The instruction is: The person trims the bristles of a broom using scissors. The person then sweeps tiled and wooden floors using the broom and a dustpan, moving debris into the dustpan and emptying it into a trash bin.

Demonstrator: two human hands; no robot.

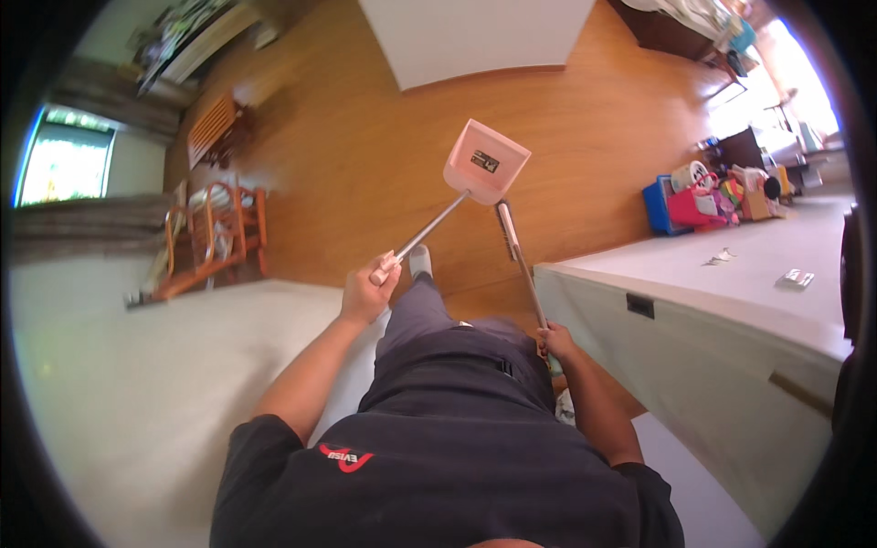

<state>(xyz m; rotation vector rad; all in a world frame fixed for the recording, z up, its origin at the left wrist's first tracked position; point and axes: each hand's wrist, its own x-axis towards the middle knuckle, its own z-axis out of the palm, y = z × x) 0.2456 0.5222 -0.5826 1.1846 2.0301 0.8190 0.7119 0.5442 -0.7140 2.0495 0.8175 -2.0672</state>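
My left hand (pixel 368 291) grips the end of the metal handle of a pink dustpan (pixel 503 171). The pan is held out in front of me, its inner side up, with a dark label on its floor and no debris that I can make out. In my right hand (pixel 558 341) is the handle of a broom (pixel 531 277). Its narrow head (pixel 507 222) with dark bristles points away from me, just below the pan's near corner in the picture. Whether the bristles touch the floor I cannot tell.
Wood flooring (pixel 329 171) runs ahead to a white wall corner (pixel 479 41). To my left stand a wooden chair (pixel 216 233) and a slatted wooden seat (pixel 212 130). A doorway wall (pixel 678 335) is close at my right. Beyond it sit a blue bin (pixel 658 205) and a pink basket (pixel 688 209).
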